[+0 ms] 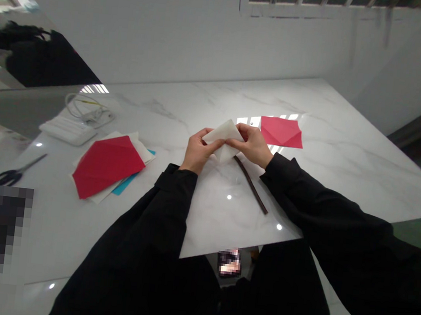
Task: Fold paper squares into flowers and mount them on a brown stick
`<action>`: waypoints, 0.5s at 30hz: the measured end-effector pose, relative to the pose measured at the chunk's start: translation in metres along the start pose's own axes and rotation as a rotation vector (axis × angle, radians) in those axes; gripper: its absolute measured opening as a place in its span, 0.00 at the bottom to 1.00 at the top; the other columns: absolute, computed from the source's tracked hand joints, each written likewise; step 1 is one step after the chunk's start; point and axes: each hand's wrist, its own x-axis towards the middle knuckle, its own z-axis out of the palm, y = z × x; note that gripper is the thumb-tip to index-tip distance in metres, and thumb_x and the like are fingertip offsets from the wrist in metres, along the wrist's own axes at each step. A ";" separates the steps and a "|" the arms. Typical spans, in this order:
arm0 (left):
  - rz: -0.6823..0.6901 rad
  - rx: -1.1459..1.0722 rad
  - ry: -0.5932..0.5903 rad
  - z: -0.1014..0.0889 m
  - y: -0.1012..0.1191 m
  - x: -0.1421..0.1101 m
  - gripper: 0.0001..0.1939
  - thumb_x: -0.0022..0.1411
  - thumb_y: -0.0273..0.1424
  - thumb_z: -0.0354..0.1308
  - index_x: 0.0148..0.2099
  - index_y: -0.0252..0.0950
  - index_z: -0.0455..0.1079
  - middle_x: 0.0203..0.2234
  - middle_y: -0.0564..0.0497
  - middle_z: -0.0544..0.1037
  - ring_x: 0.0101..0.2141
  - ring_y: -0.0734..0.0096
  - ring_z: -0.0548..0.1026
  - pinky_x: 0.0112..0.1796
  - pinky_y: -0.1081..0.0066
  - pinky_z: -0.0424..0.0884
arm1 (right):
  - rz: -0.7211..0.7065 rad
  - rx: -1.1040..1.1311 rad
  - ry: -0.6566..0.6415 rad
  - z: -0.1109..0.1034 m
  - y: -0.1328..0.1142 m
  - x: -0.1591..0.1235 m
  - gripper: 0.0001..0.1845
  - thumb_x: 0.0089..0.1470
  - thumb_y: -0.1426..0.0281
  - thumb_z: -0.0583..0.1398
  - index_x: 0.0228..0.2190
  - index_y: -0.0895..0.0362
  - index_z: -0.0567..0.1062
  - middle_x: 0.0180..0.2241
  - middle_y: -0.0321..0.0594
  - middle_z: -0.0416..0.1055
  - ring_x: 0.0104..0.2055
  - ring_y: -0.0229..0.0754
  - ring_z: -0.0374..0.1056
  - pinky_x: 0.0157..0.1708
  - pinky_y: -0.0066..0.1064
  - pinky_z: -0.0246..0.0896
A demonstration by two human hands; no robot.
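Note:
A white sheet of paper (226,152), creased and folded to a point at the top, is held above the table between both hands. My left hand (200,149) grips its left side, the thumb pressed on the near face. On the right side my right hand (251,144) pinches it, and the two thumbs almost meet at the middle. The fingers behind the paper are partly hidden. Just below the right hand a thin dark brown stick (251,186) lies slantwise on the table.
Creased pink paper (281,132) lies beyond my right hand. At left are a stack topped by red paper (109,167), scissors (17,171), and a white box-like thing (68,130) with a cable. The marble-patterned table (346,156) meets a wall behind.

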 end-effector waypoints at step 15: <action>-0.025 -0.009 0.000 0.000 0.001 -0.001 0.24 0.45 0.40 0.76 0.41 0.36 0.72 0.29 0.55 0.76 0.28 0.72 0.74 0.32 0.72 0.73 | 0.054 0.049 -0.033 -0.002 0.000 0.000 0.21 0.50 0.53 0.72 0.37 0.56 0.79 0.34 0.39 0.78 0.38 0.46 0.73 0.35 0.33 0.69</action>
